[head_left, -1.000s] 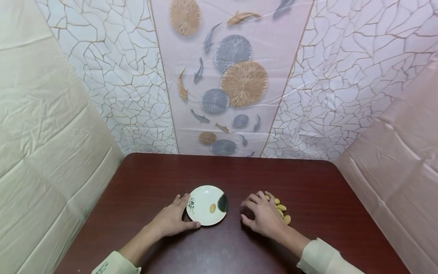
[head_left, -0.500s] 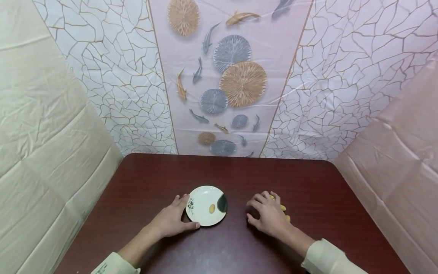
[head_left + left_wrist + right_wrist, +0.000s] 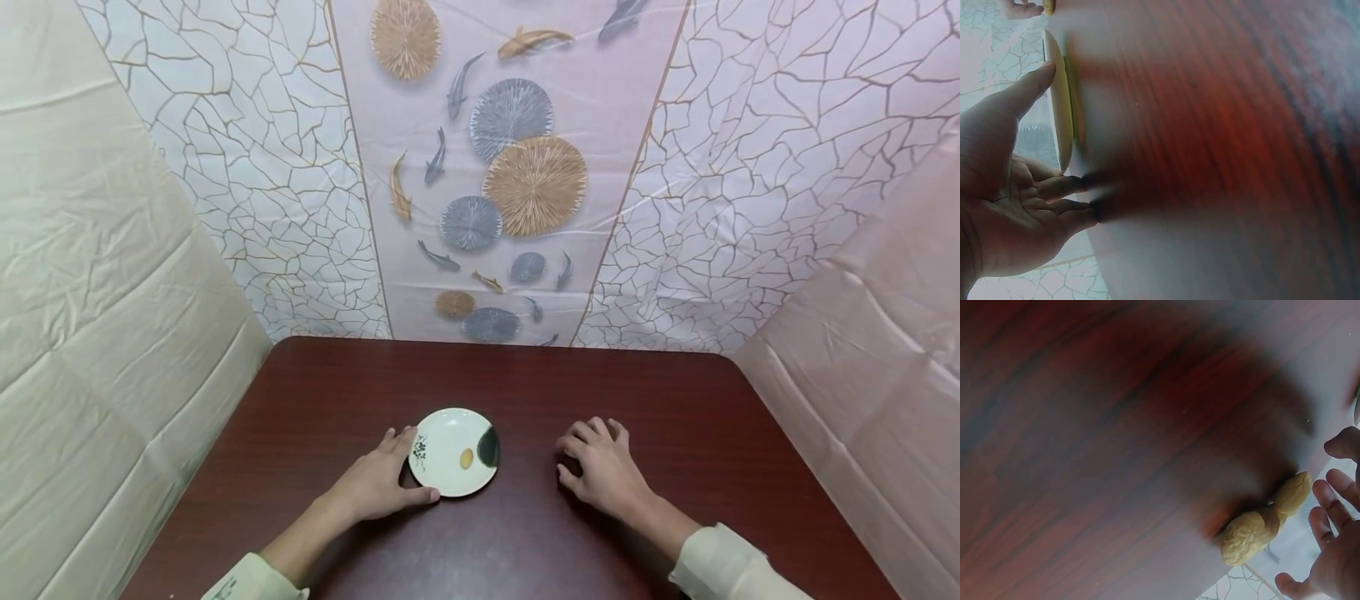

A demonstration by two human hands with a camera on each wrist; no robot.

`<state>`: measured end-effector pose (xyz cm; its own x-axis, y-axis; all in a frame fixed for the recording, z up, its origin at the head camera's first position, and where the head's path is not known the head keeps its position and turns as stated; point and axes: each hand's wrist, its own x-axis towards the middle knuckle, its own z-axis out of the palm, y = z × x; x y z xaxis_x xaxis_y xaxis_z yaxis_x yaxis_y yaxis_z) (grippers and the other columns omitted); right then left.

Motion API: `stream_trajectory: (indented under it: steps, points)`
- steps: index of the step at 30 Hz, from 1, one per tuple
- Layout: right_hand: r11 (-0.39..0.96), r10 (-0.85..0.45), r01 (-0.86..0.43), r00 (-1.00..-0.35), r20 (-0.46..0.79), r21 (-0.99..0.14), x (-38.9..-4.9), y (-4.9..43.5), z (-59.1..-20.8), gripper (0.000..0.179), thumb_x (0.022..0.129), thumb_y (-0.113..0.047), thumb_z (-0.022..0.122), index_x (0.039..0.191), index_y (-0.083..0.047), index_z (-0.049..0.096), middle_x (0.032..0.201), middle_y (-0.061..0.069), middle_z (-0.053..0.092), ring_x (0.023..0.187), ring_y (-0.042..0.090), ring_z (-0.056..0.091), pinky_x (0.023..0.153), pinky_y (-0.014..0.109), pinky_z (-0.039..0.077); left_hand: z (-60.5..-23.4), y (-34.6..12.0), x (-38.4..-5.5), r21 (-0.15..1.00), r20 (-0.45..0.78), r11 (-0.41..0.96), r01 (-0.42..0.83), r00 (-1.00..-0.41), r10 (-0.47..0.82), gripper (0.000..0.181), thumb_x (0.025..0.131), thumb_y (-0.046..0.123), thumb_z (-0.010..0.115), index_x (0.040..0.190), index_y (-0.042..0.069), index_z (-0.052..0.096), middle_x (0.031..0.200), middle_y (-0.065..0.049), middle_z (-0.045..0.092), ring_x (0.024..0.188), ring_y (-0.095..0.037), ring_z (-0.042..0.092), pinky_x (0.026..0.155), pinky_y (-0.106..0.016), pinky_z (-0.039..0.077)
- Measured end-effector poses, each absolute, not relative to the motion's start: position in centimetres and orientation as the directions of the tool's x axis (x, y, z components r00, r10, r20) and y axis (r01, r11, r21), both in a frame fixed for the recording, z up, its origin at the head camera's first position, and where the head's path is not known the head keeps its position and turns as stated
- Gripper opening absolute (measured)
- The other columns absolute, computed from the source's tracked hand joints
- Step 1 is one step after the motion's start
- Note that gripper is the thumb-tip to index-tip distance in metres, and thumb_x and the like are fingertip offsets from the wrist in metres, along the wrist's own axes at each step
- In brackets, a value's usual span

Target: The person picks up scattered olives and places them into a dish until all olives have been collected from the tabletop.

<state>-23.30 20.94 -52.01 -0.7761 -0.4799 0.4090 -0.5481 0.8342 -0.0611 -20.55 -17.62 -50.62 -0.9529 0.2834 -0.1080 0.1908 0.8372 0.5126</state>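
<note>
Presently, the right hand (image 3: 606,473) is loosely bent and wide, yellowish pieces (image 3: 1242,540) lying just beside its fingers; the left hand (image 3: 375,480), thumb and fingers spread, touches the plate (image 3: 450,433) at its rim.

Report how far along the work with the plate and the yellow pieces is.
Apparently done: one piece lies on the plate. In hand: the left hand holds the plate's edge between thumb and fingers; the right hand is close to other pieces, visibly gripping none. Probably left: those pieces, at least two, on the table; I can't tell the full count.
</note>
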Motion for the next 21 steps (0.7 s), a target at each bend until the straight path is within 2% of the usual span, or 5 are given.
stream_trajectory:
  steps: [6,13,21]
  points:
    - [0.841,-0.471,-0.539,-0.772,0.426,-0.048,-23.55,21.35,-52.33,0.029,0.079,-0.019,0.097,0.103,-0.018,0.079,0.104,-0.002,0.071,0.104,0.026,0.061,0.104,0.081,0.045,-50.8,-17.63,-20.56,0.51,-0.109,0.839,0.188,-0.954,0.28,0.122,0.086,0.065,0.087,0.173,0.0,0.031,0.176,-0.026,0.04,0.165,-0.05,0.036,0.121,-0.071,0.045]
    - [0.868,-0.439,-0.494,-0.801,0.407,-0.037,-23.58,21.44,-52.33,0.029,0.079,-0.018,0.096,0.103,-0.017,0.08,0.103,0.0,0.068,0.105,0.03,0.061,0.104,0.083,0.045,-50.5,-17.67,-20.51,0.52,-0.107,0.832,0.193,-0.952,0.288,0.122,0.086,0.063,0.088,0.172,-0.002,0.031,0.174,-0.028,0.04,0.164,-0.052,0.035,0.121,-0.071,0.045]
    - [0.888,-0.406,-0.458,-0.824,0.396,-0.042,-23.61,21.43,-52.03,0.028,0.076,-0.012,0.095,0.098,-0.018,0.079,0.101,0.0,0.068,0.105,0.03,0.06,0.105,0.084,0.044,-50.5,-17.61,-20.58,0.518,-0.111,0.833,0.194,-0.95,0.29,0.122,0.086,0.062,0.088,0.172,-0.002,0.031,0.175,-0.027,0.04,0.165,-0.051,0.033,0.122,-0.071,0.044]
